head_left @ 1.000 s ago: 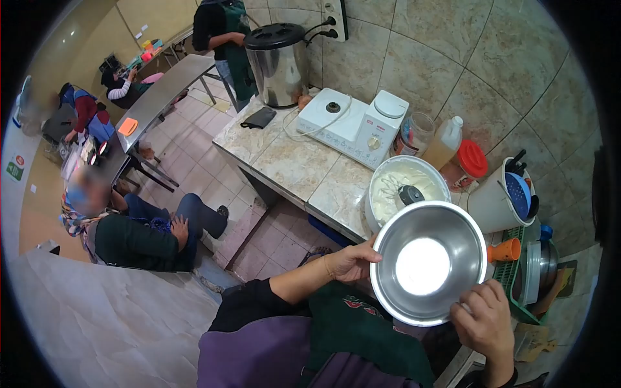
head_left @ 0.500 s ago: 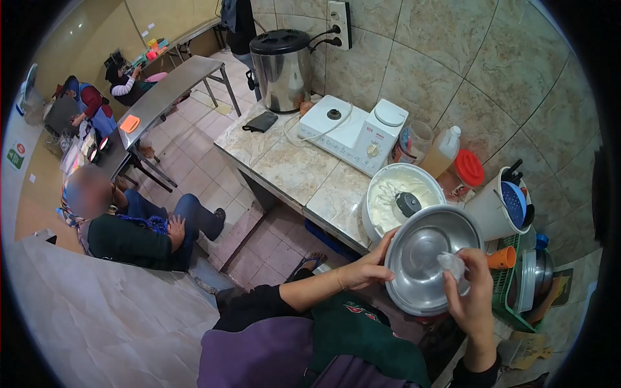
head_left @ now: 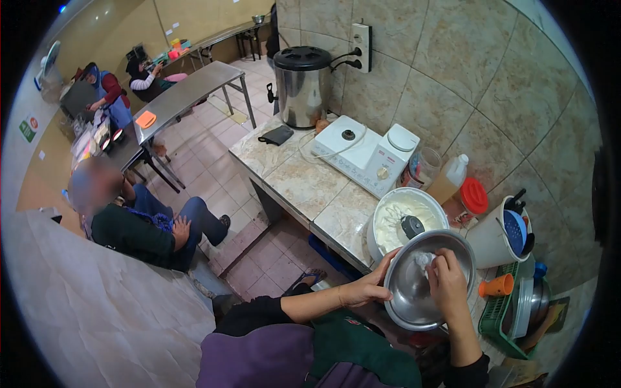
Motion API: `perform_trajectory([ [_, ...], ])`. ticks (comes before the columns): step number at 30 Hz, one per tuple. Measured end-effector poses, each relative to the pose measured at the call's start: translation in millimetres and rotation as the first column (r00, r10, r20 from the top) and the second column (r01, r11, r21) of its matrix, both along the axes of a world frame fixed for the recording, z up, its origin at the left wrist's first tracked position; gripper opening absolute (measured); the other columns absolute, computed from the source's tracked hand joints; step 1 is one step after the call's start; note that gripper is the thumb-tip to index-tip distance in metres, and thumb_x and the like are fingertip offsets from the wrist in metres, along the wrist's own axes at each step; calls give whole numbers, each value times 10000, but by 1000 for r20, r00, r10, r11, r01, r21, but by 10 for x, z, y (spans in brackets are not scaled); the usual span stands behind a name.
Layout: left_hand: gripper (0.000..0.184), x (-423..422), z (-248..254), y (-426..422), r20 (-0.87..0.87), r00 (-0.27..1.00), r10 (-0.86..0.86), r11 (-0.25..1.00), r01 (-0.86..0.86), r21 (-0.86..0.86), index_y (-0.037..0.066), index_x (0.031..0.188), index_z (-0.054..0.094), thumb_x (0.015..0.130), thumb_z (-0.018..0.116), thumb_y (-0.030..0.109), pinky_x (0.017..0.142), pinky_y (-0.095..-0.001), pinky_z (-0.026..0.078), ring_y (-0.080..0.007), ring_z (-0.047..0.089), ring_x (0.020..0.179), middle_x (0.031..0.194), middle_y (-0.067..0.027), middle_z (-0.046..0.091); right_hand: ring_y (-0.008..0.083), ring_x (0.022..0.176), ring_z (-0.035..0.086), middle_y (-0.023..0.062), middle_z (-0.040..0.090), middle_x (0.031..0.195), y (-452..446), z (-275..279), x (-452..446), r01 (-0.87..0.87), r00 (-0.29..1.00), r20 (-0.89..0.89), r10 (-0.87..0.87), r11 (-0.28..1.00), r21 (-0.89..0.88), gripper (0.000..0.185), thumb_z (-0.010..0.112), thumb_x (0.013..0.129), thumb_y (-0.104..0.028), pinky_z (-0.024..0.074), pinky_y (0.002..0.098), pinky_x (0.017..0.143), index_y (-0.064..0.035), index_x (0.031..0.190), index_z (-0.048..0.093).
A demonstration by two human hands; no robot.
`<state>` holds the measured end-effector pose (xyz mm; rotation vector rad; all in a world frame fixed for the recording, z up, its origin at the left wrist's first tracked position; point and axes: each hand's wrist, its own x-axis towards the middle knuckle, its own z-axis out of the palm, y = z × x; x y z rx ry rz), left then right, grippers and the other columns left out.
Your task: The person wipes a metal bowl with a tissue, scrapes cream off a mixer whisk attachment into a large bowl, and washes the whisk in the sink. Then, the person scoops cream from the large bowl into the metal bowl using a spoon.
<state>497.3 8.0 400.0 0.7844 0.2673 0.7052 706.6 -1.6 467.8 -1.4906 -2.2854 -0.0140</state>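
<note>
A steel bowl is tilted toward me, gripped at its left rim by my left hand. Inside it, my right hand pinches a crumpled whitish wad, which looks like tissue or thin plastic, against the inner wall. Just behind the steel bowl, a white tub on the counter holds white cream with a whisk attachment standing in it. The steel bowl's far rim overlaps the tub's near edge in view.
On the tiled counter stand a white mixer base, a steel urn, a bottle, a red-lidded jar and a utensil bucket. A green rack is at right. A person sits at left.
My right hand came into the bowl with the whitish wad and moved it up along the inner wall. The bowl has tilted. The camera view has shifted, and the person by the urn is mostly out of view.
</note>
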Motion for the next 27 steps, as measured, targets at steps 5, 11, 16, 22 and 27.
perform_trajectory([
  [5, 1062, 51, -115, 17, 12, 992, 125, 986, -125, 110, 176, 1498, -21, 649, 604, 52, 1107, -336, 184, -222, 205, 1358, 1478, -90, 165, 360, 965, 538, 200, 513, 1081, 193, -222, -38, 59, 958, 279, -66, 998, 32, 195, 616, 789, -78, 490, 419, 753, 7, 945, 535],
  [11, 1054, 54, -133, 231, -78, 971, 225, 821, -146, 552, 70, 1490, -26, 676, 643, 87, 1142, -345, 92, -229, 71, 1421, 1542, -123, 54, 406, 944, 543, 231, 536, 1017, 330, -209, -47, 120, 993, -21, -118, 989, 83, 237, 553, 797, -15, 463, 449, 806, 17, 1031, 541],
  [16, 1078, 31, -70, 387, -167, 972, 165, 919, -90, 383, 68, 1492, 4, 636, 658, 99, 1130, -354, 133, -238, 139, 1402, 1512, -123, 141, 361, 868, 568, 169, 546, 924, 246, -135, -310, -176, 966, -193, 169, 984, -18, 198, 583, 713, -4, 479, 437, 768, -9, 911, 575],
  [22, 984, 37, -62, 437, -81, 992, 99, 987, -88, 135, 59, 1461, 105, 646, 657, 84, 1069, -368, 294, -230, 361, 1271, 1372, -123, 333, 349, 827, 564, 162, 533, 885, 37, 288, -124, -226, 973, -124, 196, 921, -319, 259, 639, 737, -123, 478, 423, 727, -7, 955, 561],
  [27, 857, 134, 161, 468, -7, 1000, 23, 998, -23, 60, 31, 1401, 222, 660, 651, 81, 1005, -358, 381, -213, 465, 1175, 1264, -121, 445, 319, 792, 569, 140, 511, 833, -147, 497, -244, -153, 984, -113, 138, 979, -137, 321, 676, 755, -220, 479, 410, 678, -15, 958, 533],
])
